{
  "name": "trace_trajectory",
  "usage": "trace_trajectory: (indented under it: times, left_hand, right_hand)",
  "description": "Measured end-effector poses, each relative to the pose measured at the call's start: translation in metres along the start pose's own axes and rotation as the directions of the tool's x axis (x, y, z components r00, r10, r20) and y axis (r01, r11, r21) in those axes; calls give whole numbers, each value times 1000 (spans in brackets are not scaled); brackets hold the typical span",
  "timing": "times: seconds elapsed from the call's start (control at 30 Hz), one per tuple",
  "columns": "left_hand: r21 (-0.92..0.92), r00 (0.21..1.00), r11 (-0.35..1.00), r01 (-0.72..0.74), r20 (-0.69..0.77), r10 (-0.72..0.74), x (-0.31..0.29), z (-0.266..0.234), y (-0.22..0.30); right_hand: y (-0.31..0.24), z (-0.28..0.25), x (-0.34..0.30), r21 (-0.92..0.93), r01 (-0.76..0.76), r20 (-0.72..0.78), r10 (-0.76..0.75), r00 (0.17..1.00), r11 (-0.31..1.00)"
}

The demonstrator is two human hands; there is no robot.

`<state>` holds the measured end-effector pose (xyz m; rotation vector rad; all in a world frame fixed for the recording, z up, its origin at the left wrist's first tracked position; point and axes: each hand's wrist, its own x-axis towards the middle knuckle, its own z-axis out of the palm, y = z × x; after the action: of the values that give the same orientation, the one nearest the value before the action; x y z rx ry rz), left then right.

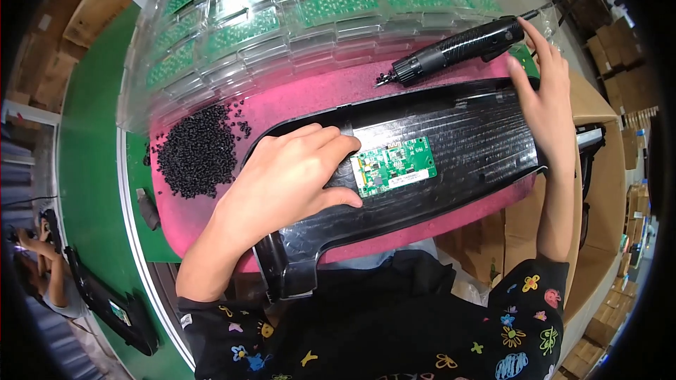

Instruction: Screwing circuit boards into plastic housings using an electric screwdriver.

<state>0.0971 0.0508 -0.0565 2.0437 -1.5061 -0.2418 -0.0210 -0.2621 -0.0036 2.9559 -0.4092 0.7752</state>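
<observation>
A green circuit board (396,167) lies inside a long black plastic housing (479,137). My left hand (299,172) has its thumb and forefinger at either side of the board's left end, gripping it there. Over the housing's right end reaches my right hand (549,91), thumb and fingers apart. Its forefinger is at the rear end of a black electric screwdriver (458,49), which lies along the housing's far side with its bit pointing left. The hand is not closed round the tool.
A pile of small black screws (193,151) sits left on the pink mat (282,98). Clear plastic trays (282,24) with several green boards stand at the back. A cardboard box (595,190) is at the right. Another person's arm (53,267) and black housing (113,302) show far left.
</observation>
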Motion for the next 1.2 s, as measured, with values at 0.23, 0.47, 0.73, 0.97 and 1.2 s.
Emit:
trace_trajectory:
  times: [0.23,0.47,0.73,0.97,1.2]
  left_hand:
    - [-21,998,1000,11,56,-10,-10,-5,-18]
    - [-4,999,999,39,17,-39,2,0,4]
    - [-11,981,998,59,-187,-60,4,-3,5]
    - [153,842,956,-250,-454,293,3,-7,0]
    - [86,877,940,-332,-340,340,4,-4,2]
  right_hand:
    - [-28,39,30,845,-191,38,300,953,500]
    - [-78,43,29,915,-248,297,114,948,-319]
    - [-101,-6,21,730,-142,322,152,935,-669]
    - [-126,-23,10,656,-213,467,167,868,-724]
    - [-130,-26,-3,750,-144,249,74,966,-646]
